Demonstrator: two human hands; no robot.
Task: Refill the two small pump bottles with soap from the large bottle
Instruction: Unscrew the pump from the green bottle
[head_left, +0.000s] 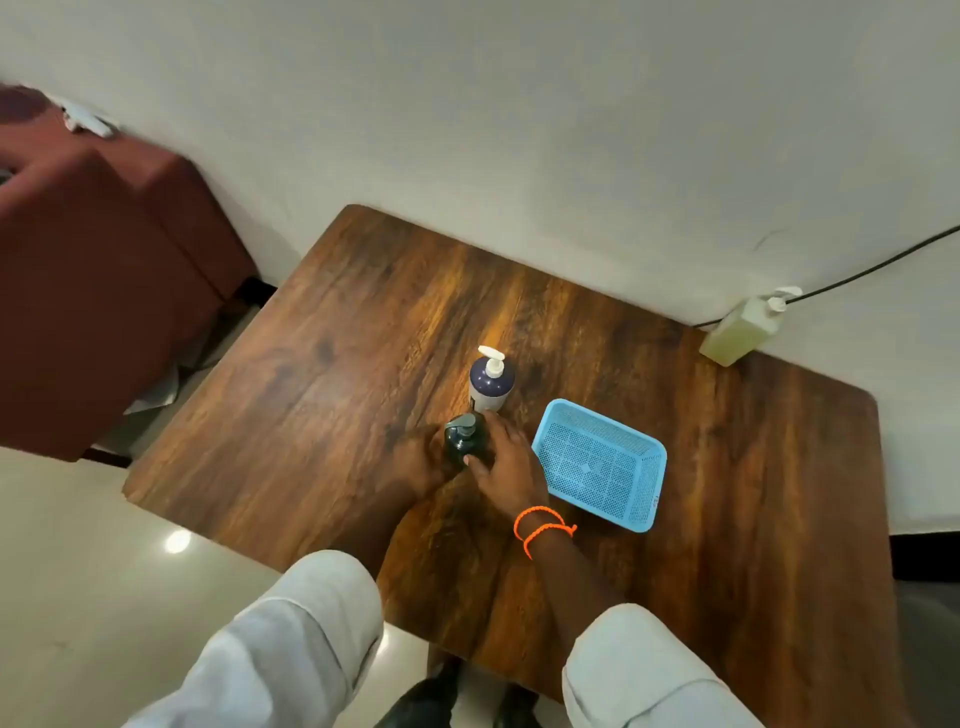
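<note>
A small dark green pump bottle (464, 439) stands upright near the middle of the wooden table (311, 364). My left hand (418, 460) wraps its left side and my right hand (506, 460) wraps its right side, both touching it. Just behind it stands a second small bottle (491, 384), navy on top and white below, with a white pump. A larger clear bottle of yellowish soap (740, 332) with a white pump sits at the table's far right corner, against the wall.
A light blue perforated plastic basket (644, 462) lies right of my right hand. A black cable (883, 265) runs along the wall behind the soap bottle. A dark red upholstered seat (104, 260) stands left of the table.
</note>
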